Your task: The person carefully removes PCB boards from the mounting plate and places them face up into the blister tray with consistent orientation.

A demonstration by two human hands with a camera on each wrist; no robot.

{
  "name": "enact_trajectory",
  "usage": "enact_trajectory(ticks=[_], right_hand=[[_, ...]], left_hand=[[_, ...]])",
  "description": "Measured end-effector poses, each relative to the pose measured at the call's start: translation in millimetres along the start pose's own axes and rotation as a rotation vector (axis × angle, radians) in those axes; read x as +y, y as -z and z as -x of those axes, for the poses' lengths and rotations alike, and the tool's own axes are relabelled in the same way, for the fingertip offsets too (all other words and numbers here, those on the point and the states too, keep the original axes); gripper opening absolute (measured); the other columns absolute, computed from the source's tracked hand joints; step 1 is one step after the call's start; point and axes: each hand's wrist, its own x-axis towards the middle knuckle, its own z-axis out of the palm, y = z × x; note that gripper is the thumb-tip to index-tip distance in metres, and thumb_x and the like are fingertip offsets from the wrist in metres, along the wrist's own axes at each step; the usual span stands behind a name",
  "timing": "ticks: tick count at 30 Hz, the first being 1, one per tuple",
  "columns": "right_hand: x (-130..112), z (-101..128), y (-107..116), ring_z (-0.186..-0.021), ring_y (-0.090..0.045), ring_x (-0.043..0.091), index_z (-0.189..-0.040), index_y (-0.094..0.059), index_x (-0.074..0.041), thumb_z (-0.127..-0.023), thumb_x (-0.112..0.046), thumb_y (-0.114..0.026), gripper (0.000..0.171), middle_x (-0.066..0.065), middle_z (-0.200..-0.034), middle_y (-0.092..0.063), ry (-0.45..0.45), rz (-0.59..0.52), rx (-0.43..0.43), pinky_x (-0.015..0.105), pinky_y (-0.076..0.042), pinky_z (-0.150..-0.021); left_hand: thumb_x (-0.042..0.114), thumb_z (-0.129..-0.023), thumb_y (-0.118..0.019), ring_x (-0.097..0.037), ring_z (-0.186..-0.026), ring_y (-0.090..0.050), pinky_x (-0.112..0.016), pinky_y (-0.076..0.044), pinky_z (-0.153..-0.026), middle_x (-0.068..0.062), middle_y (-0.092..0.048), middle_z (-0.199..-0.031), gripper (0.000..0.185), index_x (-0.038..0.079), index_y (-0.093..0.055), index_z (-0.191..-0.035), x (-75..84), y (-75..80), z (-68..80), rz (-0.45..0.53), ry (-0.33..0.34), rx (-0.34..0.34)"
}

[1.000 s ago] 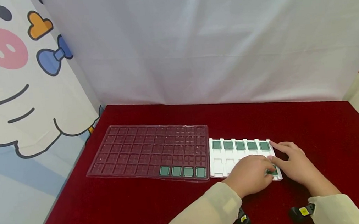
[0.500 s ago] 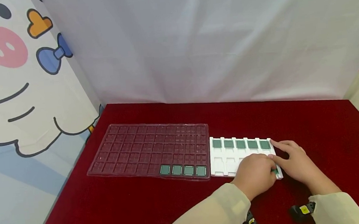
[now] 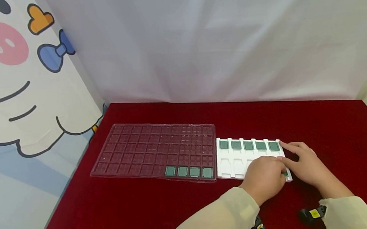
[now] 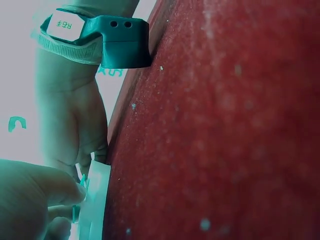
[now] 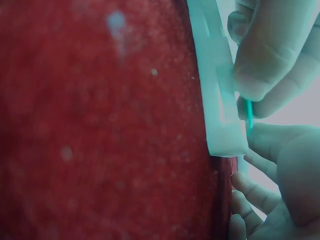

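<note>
The white tray (image 3: 227, 165) lies on the red cloth, with a row of small green chips (image 3: 248, 145) in its far slots. Over its near right corner, my left hand (image 3: 263, 178) pinches another green chip (image 5: 250, 114) between thumb and fingers. The chip's bright thin edge shows in the right wrist view; from the head view most of it is hidden. At the tray's right end is my right hand (image 3: 307, 165), its index fingertip by the far corner and its thumb tip on the right edge, close to the left fingers.
Left of the white tray, nearly against it, lies a larger clear plastic tray (image 3: 147, 146) with many pockets. Several green chips (image 3: 182, 171) sit in its near row at the right. A pale curtain (image 3: 217, 46) hangs behind the red table (image 3: 119, 207).
My left hand has shifted slightly right over the tray's near corner, covering more of the chip there. The right hand stays at the tray's end. The head view has shifted slightly.
</note>
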Motion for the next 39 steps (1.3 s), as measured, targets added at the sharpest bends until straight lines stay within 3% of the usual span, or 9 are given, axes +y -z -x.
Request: enact_trajectory(ticks=[7,14,18,24,39], right_hand=[[0.1,1.7,1.1,-0.131,-0.034,0.058,-0.154,-0.042,0.003,-0.101,-0.027,-0.068,0.067,0.035,-0.145,-0.038,0.001,-0.003,-0.003,0.076,-0.035,-0.1],[-0.1,0.0,-1.5,-0.131,-0.034,0.058,-0.154,-0.042,0.003,-0.1,-0.028,-0.068,0.067,0.035,-0.145,-0.038,0.005,-0.005,-0.002,0.076,-0.035,-0.101],[-0.6,1.1,-1.3,-0.131,-0.034,0.058,-0.154,-0.042,0.003,-0.1,-0.027,-0.068,0.067,0.035,-0.145,-0.038,0.007,-0.002,0.0,0.076,-0.036,-0.1],[1.6,2.8,-0.4,-0.13,-0.034,0.059,-0.154,-0.042,0.003,-0.1,-0.028,-0.068,0.067,0.035,-0.144,-0.039,0.011,0.007,0.004,0.076,-0.035,-0.1],[0.8,1.6,-2.3,-0.129,-0.035,0.058,-0.155,-0.041,0.002,-0.1,-0.028,-0.068,0.068,0.035,-0.146,-0.038,-0.002,0.014,-0.001,0.076,-0.036,-0.099]], left_hand=[[0.022,-0.091,-0.074,0.007,-0.074,-0.059,-0.01,-0.049,-0.072,0.025,-0.068,-0.077,0.017,0.037,-0.082,-0.087,-0.9,4.2,4.4,-0.005,-0.016,0.017],[0.025,-0.09,-0.076,0.009,-0.074,-0.058,-0.009,-0.048,-0.071,0.027,-0.069,-0.08,0.014,0.037,-0.084,-0.093,-3.0,9.2,10.0,0.028,0.0,-0.014],[0.025,-0.091,-0.075,0.007,-0.07,-0.054,-0.011,-0.047,-0.07,0.026,-0.066,-0.076,0.014,0.037,-0.082,-0.088,-4.9,9.9,12.4,0.026,-0.011,-0.019],[0.024,-0.092,-0.074,0.008,-0.079,-0.059,-0.009,-0.049,-0.078,0.027,-0.069,-0.085,0.015,0.036,-0.083,-0.094,-7.1,12.7,15.9,0.016,-0.03,-0.04],[0.022,-0.094,-0.073,0.005,-0.096,-0.065,-0.009,-0.046,-0.092,0.023,-0.072,-0.099,0.015,0.029,-0.083,-0.103,-26.1,20.4,37.0,0.03,-0.11,-0.012]])
